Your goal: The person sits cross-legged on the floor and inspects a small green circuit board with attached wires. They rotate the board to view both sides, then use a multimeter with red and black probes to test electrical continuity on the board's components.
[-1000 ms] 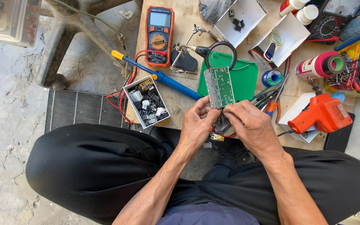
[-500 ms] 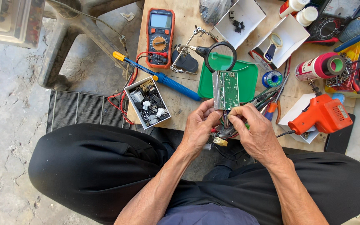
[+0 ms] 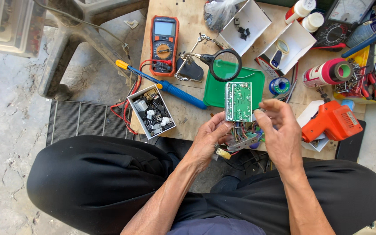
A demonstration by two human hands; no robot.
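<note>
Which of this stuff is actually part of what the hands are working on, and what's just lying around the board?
In hand:
left hand
right hand
green circuit board
coloured wire bundle

Lying about:
orange multimeter
blue-handled soldering iron
magnifier stand
orange soldering gun
box of parts
green tray

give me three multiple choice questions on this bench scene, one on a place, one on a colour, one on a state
1. Where does the multimeter lie?
A. far left part of the board
B. on the green tray
C. on the person's lap

2. What colour is the soldering gun?
A. blue
B. orange
C. white

3. How is the circuit board held?
A. flat on the tray
B. raised in the left hand
C. clamped under the magnifier

Answers: 1 A, it sits near the board's left edge. 2 B, its body is orange. 3 B, left-hand fingers hold it, the right hand beside it.
</note>
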